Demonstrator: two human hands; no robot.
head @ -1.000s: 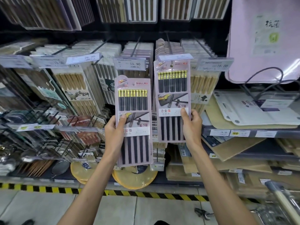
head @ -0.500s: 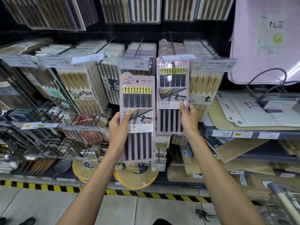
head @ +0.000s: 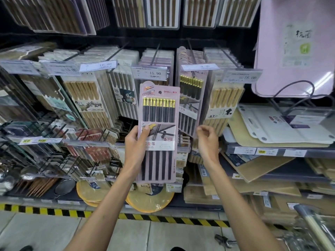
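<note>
Shop pegs (head: 191, 51) carry chopstick packs; the left hand (head: 135, 144) grips one pack (head: 158, 122) upright, long axis vertical. The right hand (head: 207, 142), loosely curled and empty, sits just right of it, beside the hung pack (head: 192, 105).

Right hand (head: 207, 142) — off the hung pack (head: 192, 105).

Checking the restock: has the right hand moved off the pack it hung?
Yes. The right hand has come off the hanging pack, drawing back toward the person; it now sits empty by that pack's lower right corner.
</note>
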